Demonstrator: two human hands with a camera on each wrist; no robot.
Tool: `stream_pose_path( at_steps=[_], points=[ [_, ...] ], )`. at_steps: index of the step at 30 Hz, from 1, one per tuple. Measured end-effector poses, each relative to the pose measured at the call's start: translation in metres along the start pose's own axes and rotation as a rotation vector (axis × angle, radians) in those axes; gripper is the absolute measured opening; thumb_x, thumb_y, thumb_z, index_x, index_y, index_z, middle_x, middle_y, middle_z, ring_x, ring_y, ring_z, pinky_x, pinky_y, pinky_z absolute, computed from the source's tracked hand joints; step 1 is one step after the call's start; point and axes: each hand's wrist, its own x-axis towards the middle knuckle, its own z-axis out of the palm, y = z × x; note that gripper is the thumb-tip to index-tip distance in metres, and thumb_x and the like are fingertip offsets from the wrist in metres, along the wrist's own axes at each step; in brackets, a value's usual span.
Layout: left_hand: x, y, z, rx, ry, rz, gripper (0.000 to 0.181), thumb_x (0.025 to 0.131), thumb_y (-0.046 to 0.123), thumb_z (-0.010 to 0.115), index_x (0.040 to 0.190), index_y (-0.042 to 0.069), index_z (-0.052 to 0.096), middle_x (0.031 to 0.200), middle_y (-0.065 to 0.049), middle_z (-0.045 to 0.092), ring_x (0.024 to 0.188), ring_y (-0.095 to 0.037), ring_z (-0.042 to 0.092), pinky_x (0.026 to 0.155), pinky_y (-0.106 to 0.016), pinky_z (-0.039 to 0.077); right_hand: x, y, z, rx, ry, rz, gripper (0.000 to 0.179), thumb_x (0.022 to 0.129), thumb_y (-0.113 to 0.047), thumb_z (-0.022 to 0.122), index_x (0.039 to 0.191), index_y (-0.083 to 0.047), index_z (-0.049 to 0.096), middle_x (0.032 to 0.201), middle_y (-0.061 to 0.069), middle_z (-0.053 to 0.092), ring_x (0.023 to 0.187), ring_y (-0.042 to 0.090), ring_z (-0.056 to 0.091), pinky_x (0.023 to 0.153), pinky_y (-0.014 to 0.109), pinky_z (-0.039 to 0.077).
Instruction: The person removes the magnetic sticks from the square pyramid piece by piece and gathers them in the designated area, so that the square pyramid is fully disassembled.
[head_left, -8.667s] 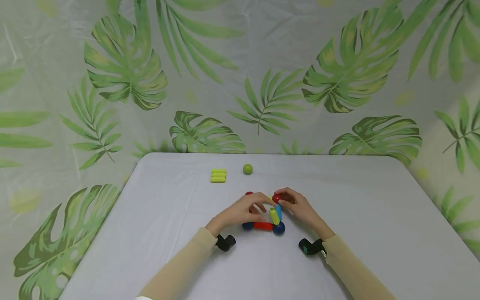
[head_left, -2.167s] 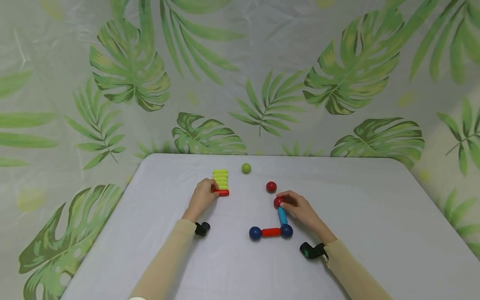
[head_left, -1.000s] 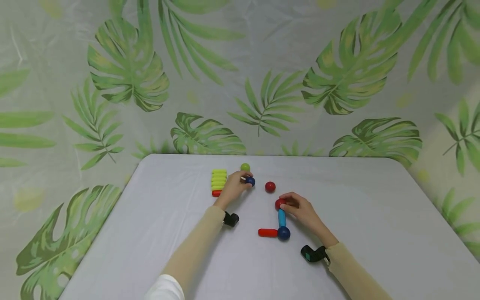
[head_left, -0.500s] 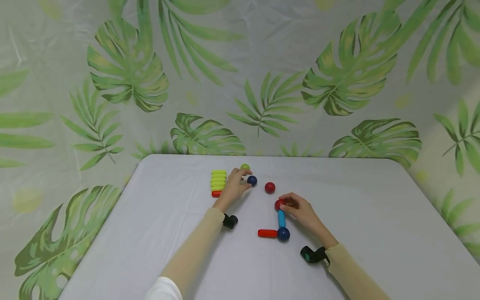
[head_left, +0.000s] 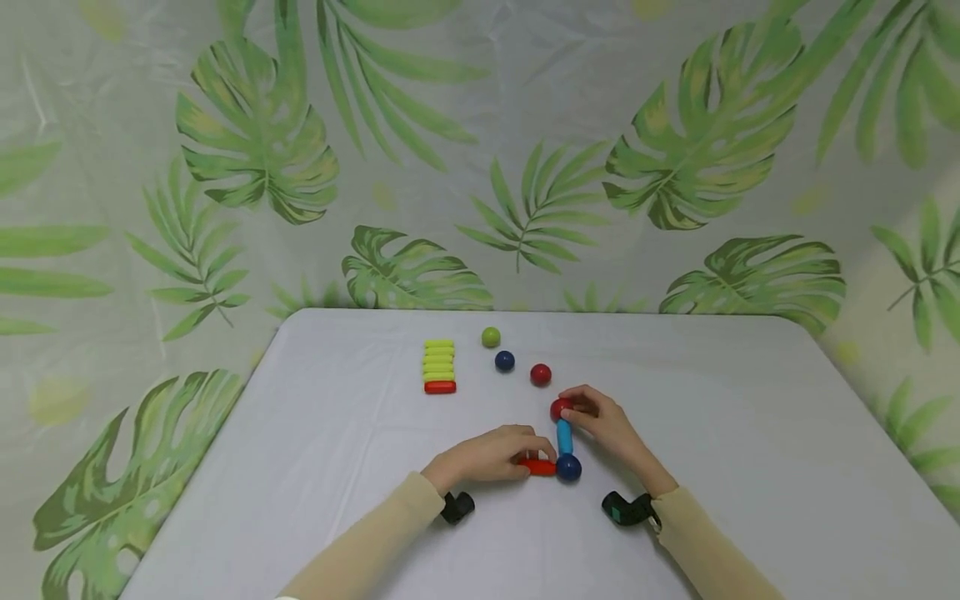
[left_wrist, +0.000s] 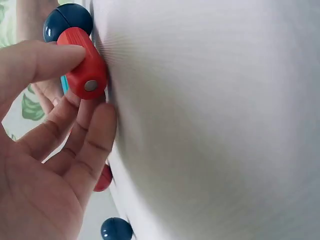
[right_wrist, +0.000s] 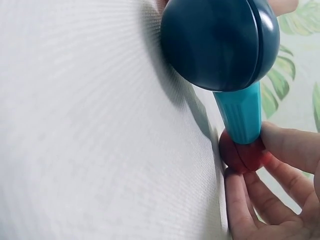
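My left hand (head_left: 491, 457) pinches a red magnetic rod (head_left: 540, 468) between thumb and fingers. In the left wrist view the thumb lies on the red rod (left_wrist: 86, 72), whose free end shows a round metal tip. The rod's other end meets a dark blue ball (head_left: 568, 467). From that ball a light blue rod (head_left: 564, 437) runs away to a red ball (head_left: 560, 409). My right hand (head_left: 606, 423) grips this red ball, with the thumb near the rod joint in the right wrist view. The joined pieces form an L on the table.
Behind the hands lie a loose red ball (head_left: 541, 374), a loose blue ball (head_left: 505, 361) and a green ball (head_left: 491, 337). Several yellow rods (head_left: 438, 360) lie in a row, with a red rod (head_left: 440, 387) at its near end. Behind the white table (head_left: 712, 400) hangs a leaf-patterned cloth.
Earlier, a larger frame stood joined; pieces came off it and rods joined the row. My left hand let go of the blue ball at the back, then came nearer to the red rod. The right stayed.
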Motion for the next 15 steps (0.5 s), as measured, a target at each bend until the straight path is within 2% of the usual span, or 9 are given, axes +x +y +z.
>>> stream_pose_path(
  at_steps=[4, 7, 9, 11, 15],
  points=[
    [-0.001, 0.006, -0.001, 0.12, -0.003, -0.017, 0.034, 0.089, 0.007, 0.065, 0.119, 0.023, 0.062, 0.094, 0.005, 0.054, 0.084, -0.008, 0.048, 0.075, -0.014, 0.039, 0.0, -0.001, 0.001, -0.004, -0.005, 0.019, 0.03, 0.094, -0.018, 0.063, 0.12, -0.005, 0.058, 0.116, 0.013, 0.061, 0.107, 0.031, 0.057, 0.092, 0.047, 0.047],
    [-0.003, 0.008, -0.003, 0.163, -0.001, -0.015, 0.032, 0.089, 0.009, 0.065, 0.118, 0.023, 0.064, 0.093, 0.005, 0.052, 0.082, -0.008, 0.046, 0.073, -0.013, 0.039, -0.001, -0.001, 0.001, -0.003, 0.003, 0.022, 0.029, 0.093, -0.018, 0.063, 0.12, -0.006, 0.059, 0.116, 0.012, 0.062, 0.107, 0.031, 0.057, 0.092, 0.047, 0.047],
    [-0.007, 0.005, -0.005, 0.138, 0.026, -0.027, 0.032, 0.09, 0.008, 0.064, 0.118, 0.024, 0.064, 0.094, 0.006, 0.053, 0.083, -0.007, 0.047, 0.073, -0.014, 0.039, -0.001, -0.001, 0.001, -0.003, -0.001, 0.005, 0.03, 0.094, -0.018, 0.063, 0.12, -0.005, 0.059, 0.116, 0.013, 0.061, 0.107, 0.032, 0.057, 0.092, 0.048, 0.047],
    [-0.012, 0.001, -0.009, 0.079, 0.072, -0.068, 0.032, 0.091, 0.008, 0.062, 0.119, 0.024, 0.064, 0.097, 0.007, 0.054, 0.086, -0.007, 0.048, 0.076, -0.015, 0.041, 0.0, -0.001, 0.001, 0.0, -0.005, -0.007, 0.03, 0.094, -0.018, 0.063, 0.12, -0.004, 0.058, 0.117, 0.014, 0.061, 0.107, 0.032, 0.056, 0.092, 0.048, 0.047],
    [-0.03, -0.019, -0.026, -0.009, 0.231, -0.2, 0.028, 0.089, 0.004, 0.062, 0.113, 0.019, 0.065, 0.101, 0.006, 0.058, 0.093, -0.011, 0.051, 0.083, -0.026, 0.045, 0.0, 0.0, 0.001, 0.002, -0.008, -0.012, 0.03, 0.094, -0.017, 0.062, 0.12, -0.003, 0.059, 0.118, 0.014, 0.06, 0.108, 0.032, 0.055, 0.092, 0.047, 0.047]
  ],
)
